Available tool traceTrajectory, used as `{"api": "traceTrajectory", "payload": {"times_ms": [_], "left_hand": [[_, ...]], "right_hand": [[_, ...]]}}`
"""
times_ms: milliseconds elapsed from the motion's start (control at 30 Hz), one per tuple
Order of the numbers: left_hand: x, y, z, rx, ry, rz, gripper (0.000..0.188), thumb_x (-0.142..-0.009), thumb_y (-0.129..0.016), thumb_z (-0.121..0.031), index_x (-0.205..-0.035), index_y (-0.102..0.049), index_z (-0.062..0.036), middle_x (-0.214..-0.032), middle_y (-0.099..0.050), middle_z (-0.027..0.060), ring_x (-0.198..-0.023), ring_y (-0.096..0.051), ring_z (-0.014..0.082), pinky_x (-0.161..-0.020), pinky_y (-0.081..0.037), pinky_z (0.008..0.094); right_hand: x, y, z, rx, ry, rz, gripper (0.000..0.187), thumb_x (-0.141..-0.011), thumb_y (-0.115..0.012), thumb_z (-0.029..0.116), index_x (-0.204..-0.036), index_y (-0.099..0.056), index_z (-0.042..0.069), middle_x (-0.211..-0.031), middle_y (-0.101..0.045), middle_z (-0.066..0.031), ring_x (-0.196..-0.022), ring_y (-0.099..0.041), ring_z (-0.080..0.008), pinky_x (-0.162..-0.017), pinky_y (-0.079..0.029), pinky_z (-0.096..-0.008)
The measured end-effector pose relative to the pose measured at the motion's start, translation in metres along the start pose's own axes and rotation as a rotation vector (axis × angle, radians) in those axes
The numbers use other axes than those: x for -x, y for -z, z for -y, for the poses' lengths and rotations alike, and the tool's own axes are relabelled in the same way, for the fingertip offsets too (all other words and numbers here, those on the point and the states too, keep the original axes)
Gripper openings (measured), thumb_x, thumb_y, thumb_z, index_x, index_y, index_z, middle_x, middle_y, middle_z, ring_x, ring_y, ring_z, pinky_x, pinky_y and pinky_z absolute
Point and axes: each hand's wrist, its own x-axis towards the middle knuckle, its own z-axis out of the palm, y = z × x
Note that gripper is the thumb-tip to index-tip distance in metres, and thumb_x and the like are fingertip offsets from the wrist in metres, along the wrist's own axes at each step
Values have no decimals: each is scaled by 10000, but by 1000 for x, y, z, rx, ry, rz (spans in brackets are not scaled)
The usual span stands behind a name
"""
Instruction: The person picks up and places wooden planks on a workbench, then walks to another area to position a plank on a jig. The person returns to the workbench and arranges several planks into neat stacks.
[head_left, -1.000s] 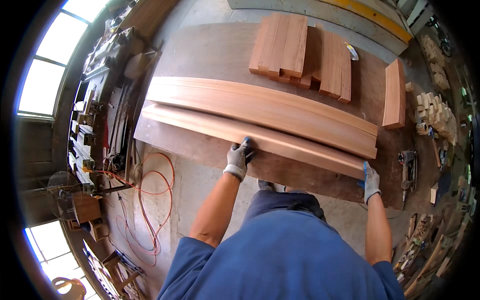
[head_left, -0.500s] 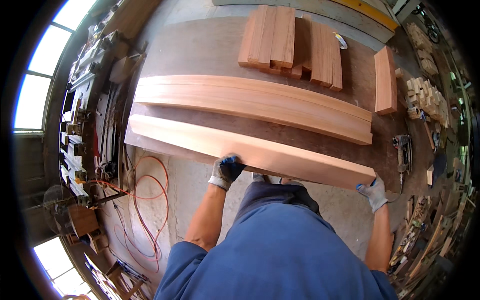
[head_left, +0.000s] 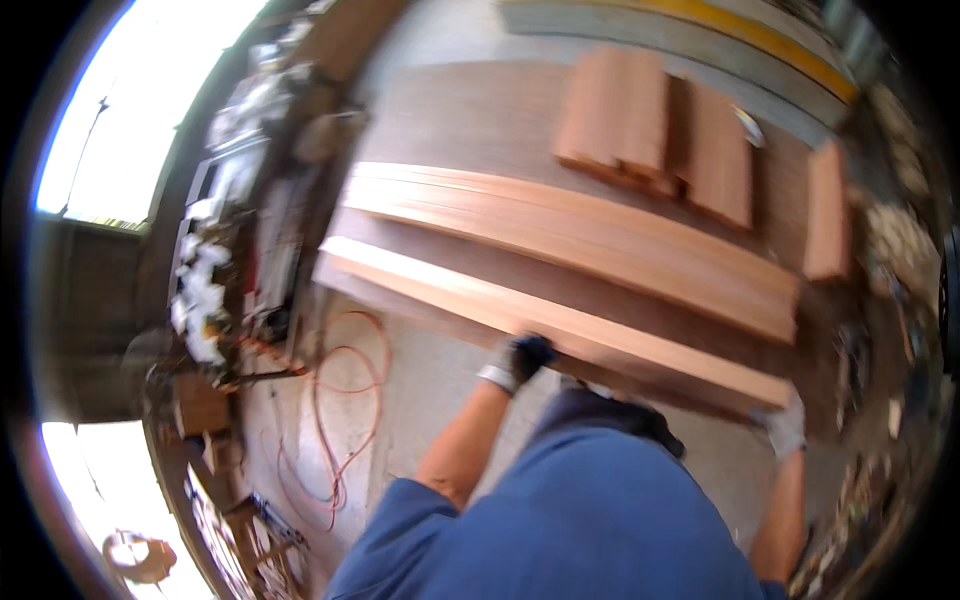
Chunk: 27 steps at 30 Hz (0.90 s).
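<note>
A long pale wooden beam (head_left: 560, 322) lies along the near edge of the brown work table (head_left: 470, 95). My left hand (head_left: 517, 362), in a grey and dark blue glove, is closed on its near side around the middle. At the beam's right end my gloved right hand (head_left: 786, 424) grips the corner; motion blurs its fingers. Just beyond, long boards (head_left: 590, 235) lie side by side, roughly parallel to the beam, with a strip of table between.
Shorter reddish blocks (head_left: 615, 110) are grouped at the table's far side, with a single block (head_left: 828, 212) at the right. Orange hose (head_left: 380, 400) loops over the floor at left. A cluttered rack (head_left: 215, 240) stands left of the table. A blurred tool (head_left: 852, 365) lies at the right.
The whole view has swung, so the table sits farther right and the picture is blurred. The beam now shows a narrower face. Both hands stay on it.
</note>
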Motion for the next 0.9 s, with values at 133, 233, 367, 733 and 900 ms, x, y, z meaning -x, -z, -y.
{"api": "traceTrajectory", "payload": {"times_ms": [133,233,367,733,900], "left_hand": [[3,-33,-8,27,51,-145,123,-949,-644,-157,-975,-692,-46,-884,-722,97,-821,-712,281,-701,-616,405],[0,-61,-19,144,113,-283,141,-912,-725,-173,-970,-691,-48,-822,-707,81,-722,-700,245,-614,-595,364],[-19,-121,-41,-208,115,-489,260,-920,-755,-270,-1000,-702,-29,-828,-693,77,-640,-673,210,-547,-568,329],[-65,-145,-57,-815,-14,-739,486,-829,-821,-481,-904,-711,-14,-730,-705,77,-581,-622,139,-533,-508,300],[-66,-141,-49,-750,5,-772,538,-818,-826,-501,-1010,-724,-10,-783,-714,83,-599,-643,147,-528,-522,297]], "right_hand": [[-21,5,-40,-211,-24,60,590,-668,-859,-24,-1212,-637,34,-1068,-696,-66,-984,-670,-202,-795,-593,-383],[-41,12,-32,-370,-288,162,403,-840,-797,208,-1190,-647,76,-985,-698,-47,-797,-677,-185,-617,-572,-353],[-72,1,-54,-361,-429,32,426,-885,-748,507,-1055,-655,128,-832,-639,-19,-591,-596,-184,-498,-500,-329],[-101,4,-56,-491,-465,-78,514,-925,-659,594,-1194,-677,156,-892,-675,-12,-733,-626,-141,-629,-482,-319],[-115,-8,-58,-521,-225,-156,696,-972,-619,545,-1479,-499,83,-1430,-546,-89,-1298,-489,-195,-1062,-386,-418]]}}
